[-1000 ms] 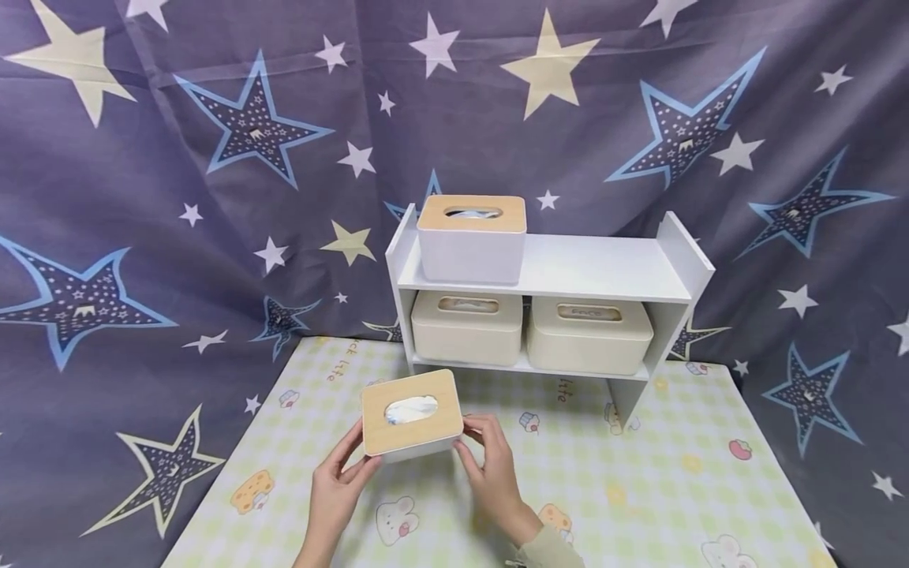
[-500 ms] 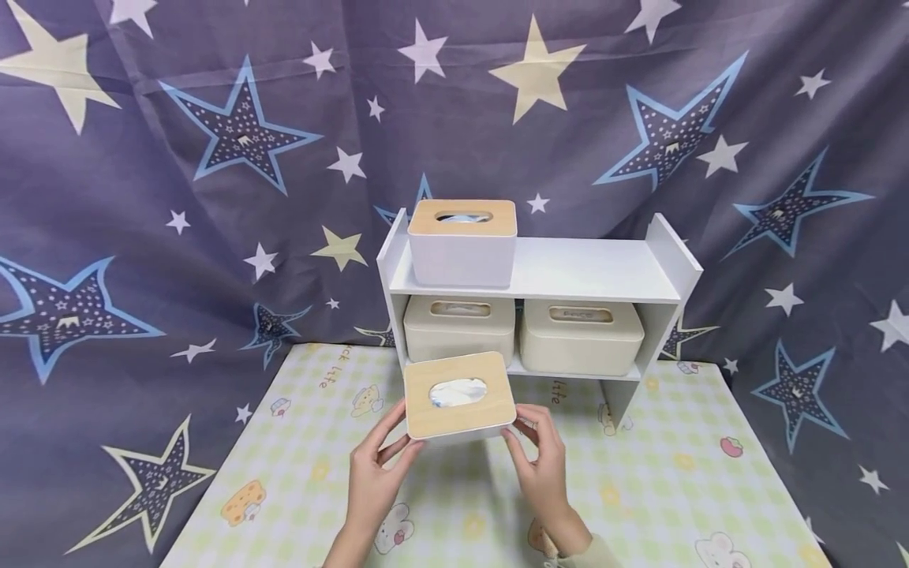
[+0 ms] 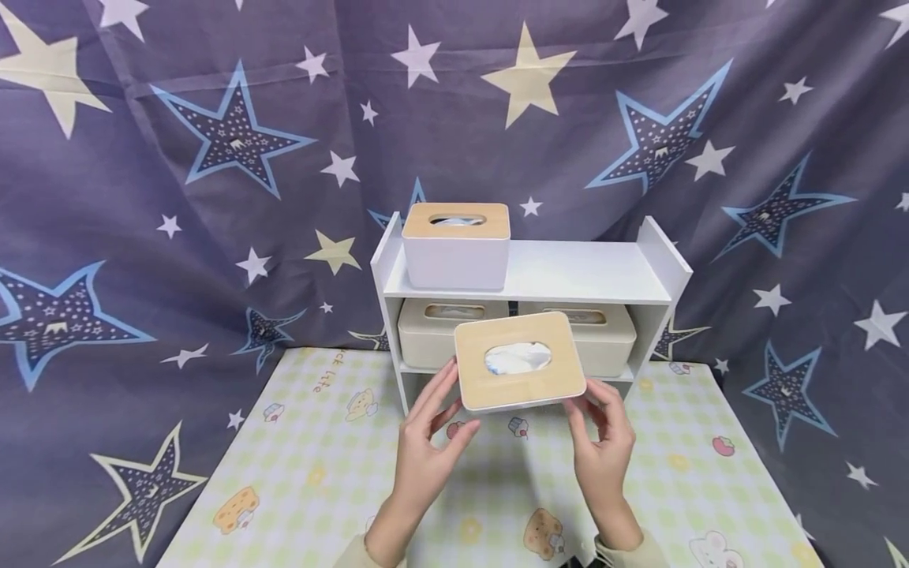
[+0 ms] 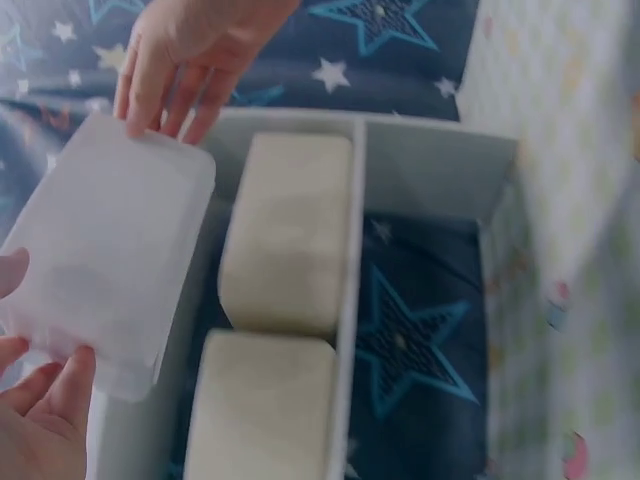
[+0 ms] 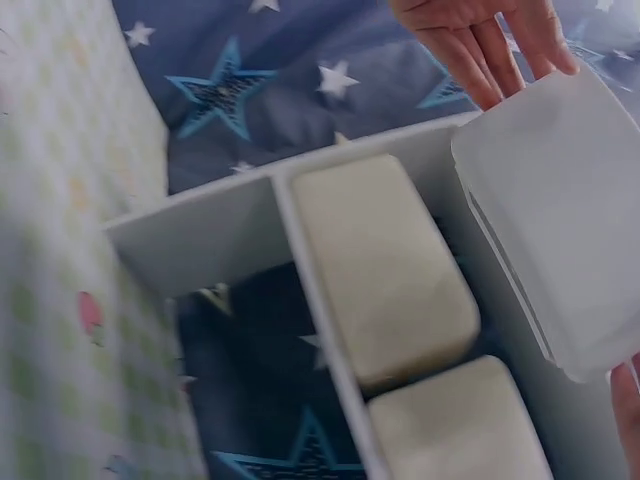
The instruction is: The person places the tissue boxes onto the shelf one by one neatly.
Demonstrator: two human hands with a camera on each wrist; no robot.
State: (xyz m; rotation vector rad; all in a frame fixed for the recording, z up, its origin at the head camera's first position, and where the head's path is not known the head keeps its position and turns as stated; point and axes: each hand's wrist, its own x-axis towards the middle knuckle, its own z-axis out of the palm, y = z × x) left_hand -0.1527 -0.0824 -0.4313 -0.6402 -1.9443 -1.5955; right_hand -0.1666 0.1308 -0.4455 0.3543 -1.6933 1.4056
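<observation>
A white tissue box (image 3: pixel 476 397) with a light wooden lid is held up in front of the shelf, tilted so its lid faces the head camera. My left hand (image 3: pixel 426 454) holds its left end with the fingertips, and my right hand (image 3: pixel 604 446) grips its right end. Clear plastic shows through the oval slot in the lid. From the left wrist, the pale underside of the tissue box (image 4: pixel 110 240) appears, with the right hand (image 4: pixel 190 60) at its far end. In the right wrist view, the right hand (image 5: pixel 628 415) is mostly cut off by the edge.
A white two-tier shelf (image 3: pixel 589 272) stands behind the hands. Another wood-lidded tissue box (image 3: pixel 457 256) sits on its top left. Two cream tissue boxes (image 5: pixel 385 270) fill the lower tier. A checked cloth (image 3: pixel 319 473) covers the table; a starry curtain (image 3: pixel 284 47) hangs behind.
Both hands have carried the tissue box up and to the right, from low at the shelf's left to before the lower tier. It now partly covers the cream boxes. The view has shifted slightly.
</observation>
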